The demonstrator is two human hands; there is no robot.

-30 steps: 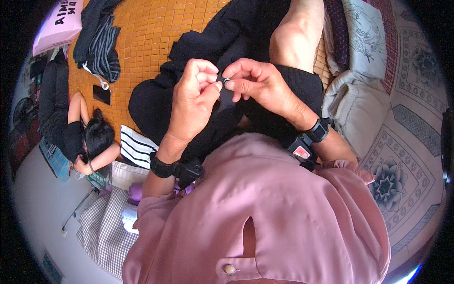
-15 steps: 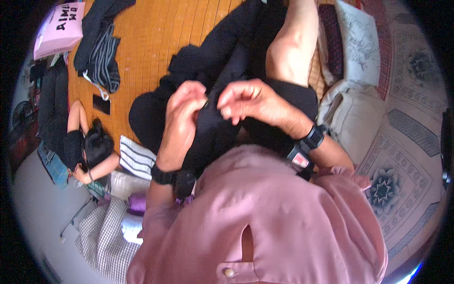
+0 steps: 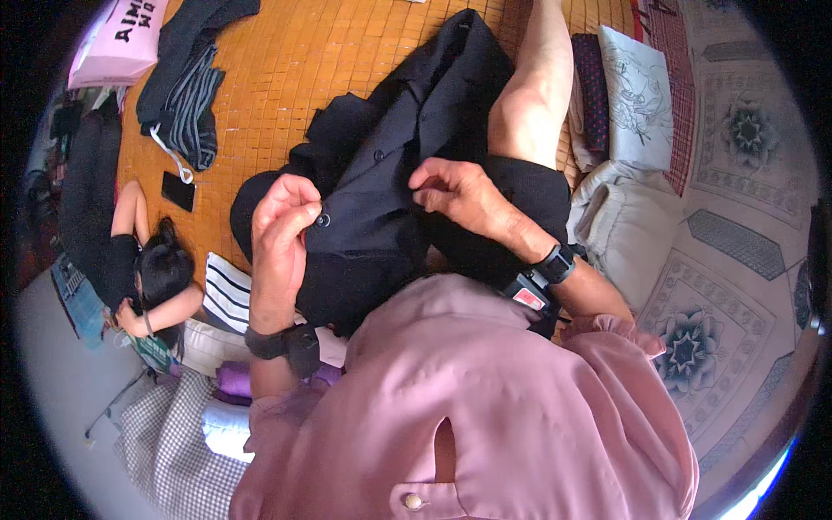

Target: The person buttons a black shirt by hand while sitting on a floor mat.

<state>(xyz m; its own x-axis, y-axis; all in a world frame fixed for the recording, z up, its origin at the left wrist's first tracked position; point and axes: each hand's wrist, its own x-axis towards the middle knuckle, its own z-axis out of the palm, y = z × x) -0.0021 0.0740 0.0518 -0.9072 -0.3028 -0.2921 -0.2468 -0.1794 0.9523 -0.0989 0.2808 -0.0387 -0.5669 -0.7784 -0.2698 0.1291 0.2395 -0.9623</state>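
Note:
A black buttoned jacket (image 3: 381,204) is spread over my lap and runs up onto the woven mat. Thumb and fingers of my left hand (image 3: 286,212) pinch its front edge, right beside a dark round button (image 3: 323,220). Farther up the same front sits a second button (image 3: 379,156). My right hand (image 3: 468,199) hovers over the jacket's right part with fingers curled and closed. Whether cloth lies between those fingertips is hidden against the dark fabric.
On the tan mat (image 3: 286,52) lie dark striped clothes (image 3: 195,113) and a black phone (image 3: 178,191). Another person (image 3: 165,269) lies at the left. Folded cloths (image 3: 227,290) are beside my left arm; a beige folded pad (image 3: 628,212) and a pale cushion (image 3: 637,100) are at the right.
My left hand has moved left and slightly down, drawing the jacket's front edge out flatter, so its buttons now show. My right hand has shifted slightly; its fingers are more curled.

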